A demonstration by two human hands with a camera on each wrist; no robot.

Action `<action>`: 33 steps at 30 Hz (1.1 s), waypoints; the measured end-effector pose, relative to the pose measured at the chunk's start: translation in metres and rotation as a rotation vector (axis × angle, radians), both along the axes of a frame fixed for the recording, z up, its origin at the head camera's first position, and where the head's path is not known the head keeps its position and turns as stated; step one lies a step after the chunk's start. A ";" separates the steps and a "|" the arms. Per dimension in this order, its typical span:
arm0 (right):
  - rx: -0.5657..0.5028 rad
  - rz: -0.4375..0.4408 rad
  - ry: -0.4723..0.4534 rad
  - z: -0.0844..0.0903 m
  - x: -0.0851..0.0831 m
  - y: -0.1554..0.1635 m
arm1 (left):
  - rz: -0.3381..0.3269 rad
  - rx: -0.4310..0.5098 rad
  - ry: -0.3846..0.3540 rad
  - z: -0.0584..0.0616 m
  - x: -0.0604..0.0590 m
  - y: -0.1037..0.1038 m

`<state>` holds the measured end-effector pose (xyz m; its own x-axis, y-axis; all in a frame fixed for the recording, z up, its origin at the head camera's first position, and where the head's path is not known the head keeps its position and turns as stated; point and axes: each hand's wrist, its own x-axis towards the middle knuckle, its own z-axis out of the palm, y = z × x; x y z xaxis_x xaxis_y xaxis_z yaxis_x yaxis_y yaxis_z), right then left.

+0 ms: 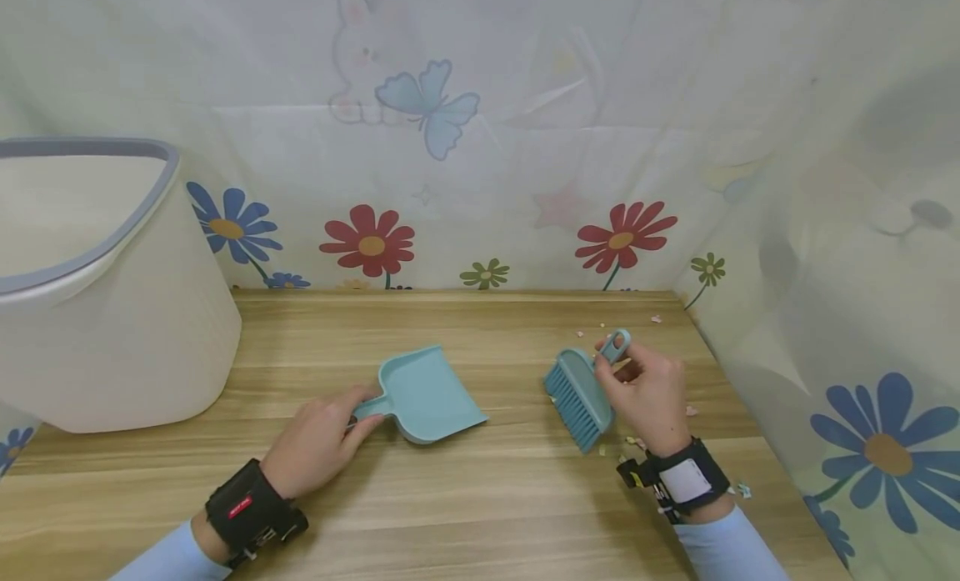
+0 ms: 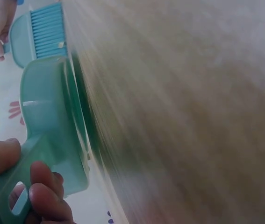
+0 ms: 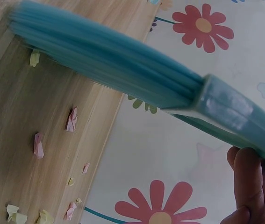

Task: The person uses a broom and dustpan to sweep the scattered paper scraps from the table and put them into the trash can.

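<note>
A light blue dustpan lies low over the wooden tabletop, its wide lip pointing right. My left hand grips its short handle, and the left wrist view shows the thumb and fingers around the handle's hole. To the right, my right hand pinches the handle of a matching small brush. The brush is tilted, with its bristles facing left and down, apart from the dustpan. Small crumpled paper scraps, pink and pale yellow, lie scattered around and behind the brush.
A big white bin with a grey-blue rim stands at the left. Behind the table hangs a sheet printed with flowers, which also runs along the right side. A bluish scrap lies beside the right wrist.
</note>
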<state>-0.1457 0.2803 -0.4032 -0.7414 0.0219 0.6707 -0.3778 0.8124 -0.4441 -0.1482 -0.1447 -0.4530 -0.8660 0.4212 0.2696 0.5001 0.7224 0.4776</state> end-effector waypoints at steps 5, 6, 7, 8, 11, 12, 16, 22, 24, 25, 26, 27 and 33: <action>0.001 -0.007 -0.008 -0.001 0.000 0.001 | 0.008 -0.036 -0.037 0.000 -0.001 0.000; 0.000 -0.008 -0.012 -0.001 0.000 0.001 | 0.010 -0.045 -0.046 0.000 -0.001 0.001; -0.001 -0.010 -0.016 -0.001 0.000 0.001 | 0.010 -0.051 -0.057 0.000 -0.002 0.001; -0.003 -0.010 -0.018 -0.001 0.000 0.001 | 0.012 -0.057 -0.066 0.000 -0.002 0.001; -0.003 -0.014 -0.026 -0.001 0.000 0.001 | 0.008 -0.061 -0.095 0.000 -0.001 0.001; -0.005 -0.013 -0.025 -0.001 0.000 0.001 | 0.006 -0.060 -0.106 0.000 -0.001 0.001; -0.009 -0.007 -0.022 -0.001 0.000 0.001 | -0.011 -0.050 -0.138 0.000 0.000 0.000; -0.028 0.024 -0.005 0.001 0.000 0.002 | -0.028 -0.036 -0.177 0.002 0.002 0.000; -0.047 0.041 0.011 0.003 0.001 0.002 | -0.031 -0.037 -0.186 0.003 0.002 0.000; -0.055 0.047 0.018 0.004 0.000 0.003 | -0.033 -0.038 -0.186 0.003 0.002 0.000; -0.066 0.054 0.029 0.006 -0.001 0.004 | -0.035 -0.039 -0.188 0.002 0.002 0.000; -0.072 0.060 0.039 0.008 -0.002 0.005 | -0.037 -0.038 -0.189 0.002 0.002 0.000; -0.027 0.058 0.073 0.021 -0.020 0.015 | -0.050 -0.028 -0.209 -0.001 0.001 -0.002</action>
